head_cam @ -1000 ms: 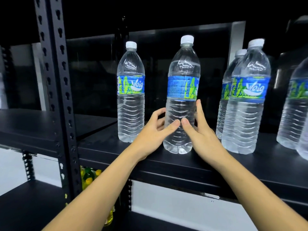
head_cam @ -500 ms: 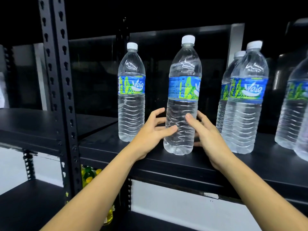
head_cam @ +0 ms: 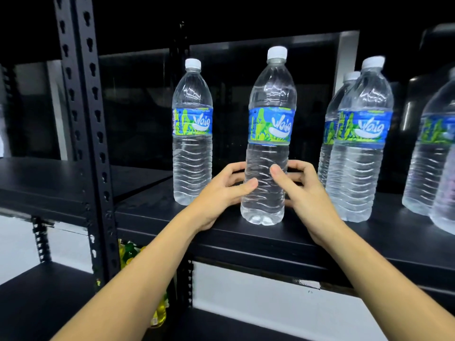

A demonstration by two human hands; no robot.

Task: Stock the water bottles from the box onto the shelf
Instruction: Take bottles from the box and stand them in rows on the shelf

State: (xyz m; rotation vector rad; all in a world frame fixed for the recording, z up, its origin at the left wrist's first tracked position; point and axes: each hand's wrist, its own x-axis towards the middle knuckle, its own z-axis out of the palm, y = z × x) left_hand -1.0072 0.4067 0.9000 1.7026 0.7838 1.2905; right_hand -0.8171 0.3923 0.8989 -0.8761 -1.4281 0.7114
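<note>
Water bottle (head_cam: 269, 124) is held upright on the shelf (head_cam: 246, 238) by the left hand (head_cam: 221, 193) and right hand (head_cam: 305, 196), fingers curled round it.

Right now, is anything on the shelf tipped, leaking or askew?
Nothing stands out. The middle bottle stands upright on the shelf, capped, label forward; the left bottle and right bottle too. No spill shows.
</note>
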